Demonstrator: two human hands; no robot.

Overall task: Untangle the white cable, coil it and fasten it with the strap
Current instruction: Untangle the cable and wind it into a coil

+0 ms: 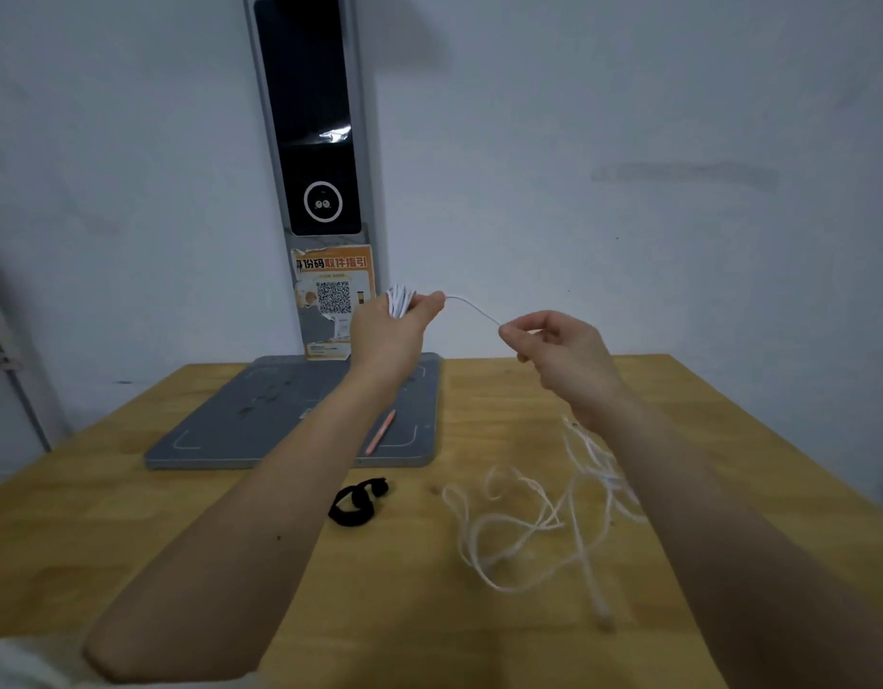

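White cable (538, 519): most of it lies in loose, overlapping loops on the right half of the wooden table (131, 489), one end stretched toward the near edge, the strands blurred where they pass under the right forearm. From that heap the cable rises to the right hand (553, 350), raised above the table, fingers curled in, thumb and forefinger pinching the strand. From there a short span of cable arcs across open air to the left hand (394, 320), which is held a little higher and further forward. Left hand grips a small bundle of gathered white loops (398, 300), fingers closed round them, loop tops fanning out above the fist. The two hands are apart, joined only by the arcing strand. Black strap (355, 502): lies curled in a loose ring on the table, near the middle, left of the cable heap and not touching it, below the left forearm in the view. Beyond it, a grey flat platform (260, 420) sits at the back of the table against the wall, with a pink pen (379, 432) lying slantwise on its right part. A grey upright column with a dark screen panel (310, 116) stands behind the platform; an orange poster with a QR code (335, 290) is stuck on its lower part. Pale wall (628, 141) behind everything.
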